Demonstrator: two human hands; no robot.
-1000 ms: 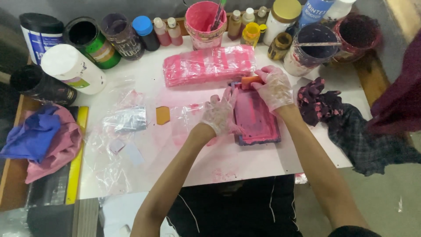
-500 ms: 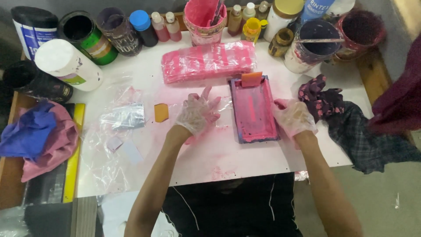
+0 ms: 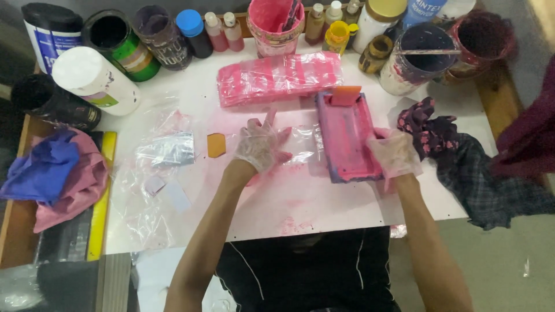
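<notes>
White table (image 3: pixel 324 202): right hand (image 3: pixel 395 153) grips pink frame (image 3: pixel 347 136); left hand (image 3: pixel 260 144) spread flat.

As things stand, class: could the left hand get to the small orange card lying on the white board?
Probably yes. The left hand lies flat beside the orange card, with only bare board between them.

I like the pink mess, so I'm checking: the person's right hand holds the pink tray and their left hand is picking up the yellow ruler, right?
Not quite. In the head view the right hand does hold the pink tray, but the left hand rests flat on clear plastic wrap on the table, far from the yellow ruler.
</notes>
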